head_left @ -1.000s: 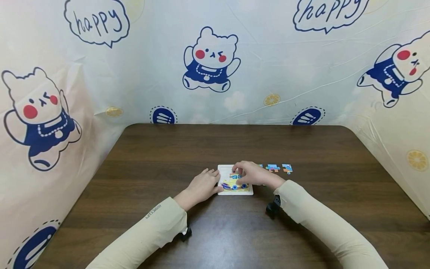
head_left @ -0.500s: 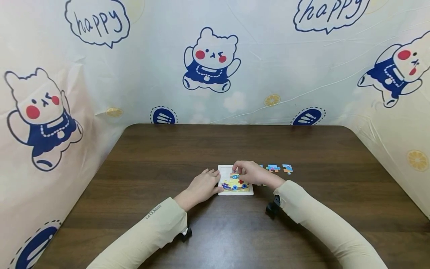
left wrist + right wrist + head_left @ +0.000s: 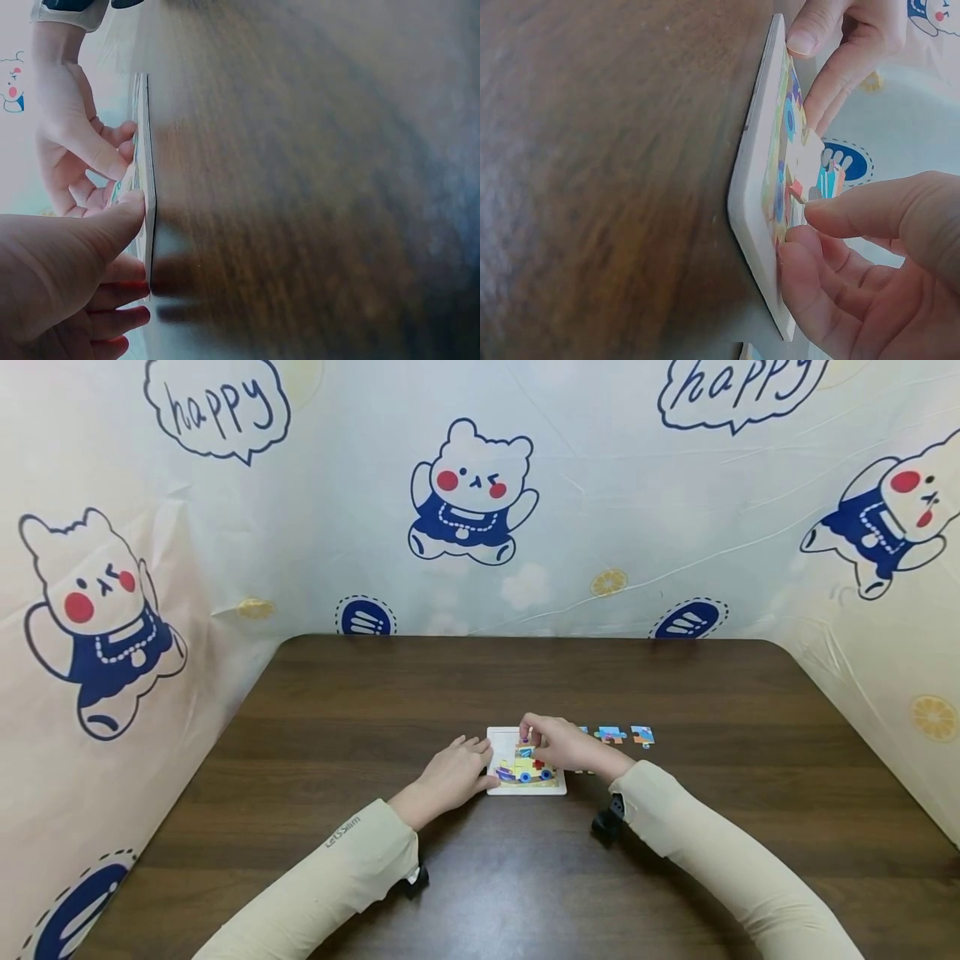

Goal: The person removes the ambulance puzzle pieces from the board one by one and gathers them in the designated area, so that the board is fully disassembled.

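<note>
A white-framed jigsaw tray [image 3: 551, 792] lies at the middle of the table, with a picture of a yellow vehicle partly filling it. My left hand [image 3: 452, 777] rests at its left side, fingers spread along the edge and the thumb [image 3: 126, 214] on the near corner. Over the tray, my right hand [image 3: 562, 746] pinches a puzzle piece [image 3: 526, 752] with a blue window. From the right wrist side, that piece [image 3: 829, 176] stands tilted up off the picture, partly hidden by the thumb [image 3: 840, 214]. The tray's far right part is covered by the right hand.
Loose puzzle pieces lie right of the tray, among them a blue-and-pink one [image 3: 611, 734] and a blue-and-orange one [image 3: 642, 736]. Others are partly hidden under the right forearm. The brown wooden table [image 3: 480, 877] ends at a patterned curtain [image 3: 315, 527].
My right thumb has drawn back a little and the hand has shifted slightly away from me, uncovering a red cross on the picture. The left hand has stayed in place.
</note>
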`<move>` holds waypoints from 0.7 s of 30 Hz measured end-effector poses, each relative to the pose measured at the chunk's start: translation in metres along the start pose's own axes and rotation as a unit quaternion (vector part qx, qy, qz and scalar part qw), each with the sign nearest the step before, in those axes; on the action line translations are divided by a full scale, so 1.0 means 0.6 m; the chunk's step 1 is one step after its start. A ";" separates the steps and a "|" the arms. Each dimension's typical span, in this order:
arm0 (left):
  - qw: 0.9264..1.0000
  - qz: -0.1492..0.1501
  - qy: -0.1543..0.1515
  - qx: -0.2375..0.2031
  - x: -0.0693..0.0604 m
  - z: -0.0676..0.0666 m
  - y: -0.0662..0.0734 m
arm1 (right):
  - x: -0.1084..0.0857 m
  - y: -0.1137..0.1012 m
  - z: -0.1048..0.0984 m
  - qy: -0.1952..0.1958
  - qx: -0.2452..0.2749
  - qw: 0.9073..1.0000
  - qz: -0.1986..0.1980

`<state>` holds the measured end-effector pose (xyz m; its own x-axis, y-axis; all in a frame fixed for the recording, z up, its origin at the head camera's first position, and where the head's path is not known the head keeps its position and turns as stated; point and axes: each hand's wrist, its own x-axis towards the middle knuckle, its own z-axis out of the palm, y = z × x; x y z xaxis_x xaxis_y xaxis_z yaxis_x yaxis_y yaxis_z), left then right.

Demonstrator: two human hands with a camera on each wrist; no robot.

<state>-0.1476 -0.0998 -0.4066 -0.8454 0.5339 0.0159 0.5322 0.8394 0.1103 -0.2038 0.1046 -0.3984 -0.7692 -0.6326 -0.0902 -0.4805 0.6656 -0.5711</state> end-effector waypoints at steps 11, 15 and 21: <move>1.000 -0.008 -0.004 0.001 0.002 0.000 0.001 | -0.004 -0.007 -0.004 0.011 0.004 1.000 -0.009; 1.000 -0.011 -0.007 0.000 0.001 0.000 0.002 | -0.006 -0.006 -0.005 0.014 0.011 1.000 -0.008; 1.000 -0.003 0.001 0.000 0.002 0.002 0.003 | -0.009 -0.001 -0.008 0.005 0.050 0.999 0.010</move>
<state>-0.1477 -0.0976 -0.4075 -0.8490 0.5281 0.0170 0.5265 0.8429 0.1111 -0.2014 0.1095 -0.3940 -0.7823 -0.6157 -0.0940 -0.4217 0.6347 -0.6476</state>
